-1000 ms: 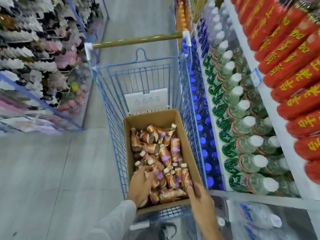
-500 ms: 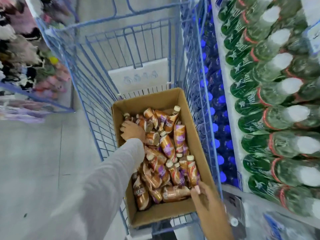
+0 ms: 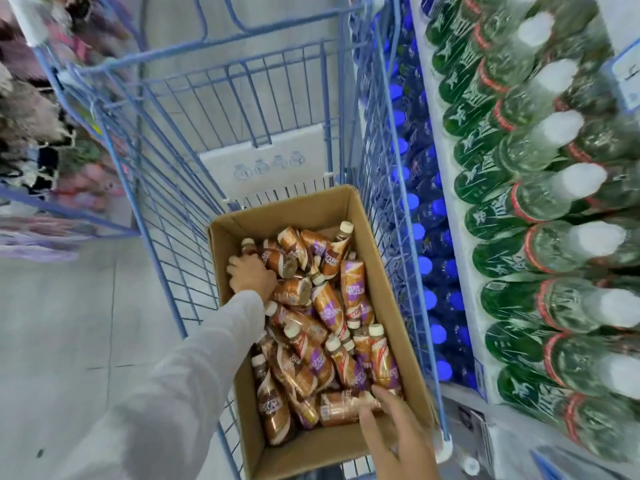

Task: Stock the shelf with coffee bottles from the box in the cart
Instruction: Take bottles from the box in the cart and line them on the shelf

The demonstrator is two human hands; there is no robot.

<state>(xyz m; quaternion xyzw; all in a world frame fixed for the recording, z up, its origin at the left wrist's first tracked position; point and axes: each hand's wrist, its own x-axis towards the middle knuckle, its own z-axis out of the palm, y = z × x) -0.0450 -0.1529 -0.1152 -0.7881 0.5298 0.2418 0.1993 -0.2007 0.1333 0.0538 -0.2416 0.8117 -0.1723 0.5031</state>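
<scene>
An open cardboard box [image 3: 398,327] sits in the blue wire cart [image 3: 166,188], filled with several brown-and-purple coffee bottles [image 3: 327,306] that lie jumbled. My left hand [image 3: 251,275], in a grey sleeve, reaches into the box's far left corner. Its fingers curl around a coffee bottle whose pale cap [image 3: 247,243] sticks out beyond the knuckles. My right hand [image 3: 391,424] is at the near right corner. Its thumb and spread fingers touch the end of a bottle [image 3: 341,407] that lies flat along the near wall.
Right of the cart stands a shelf with rows of green-labelled clear bottles [image 3: 540,202]. Blue-capped bottles [image 3: 429,244] fill the level below. A white sign [image 3: 266,164] hangs on the cart's front. Racks of pink and dark goods [image 3: 38,133] line the left, across the grey floor.
My left hand went from the near end of the box to its far left corner and closed on a bottle. My right hand slid from the box rim onto the flat-lying bottle. The camera tilted down.
</scene>
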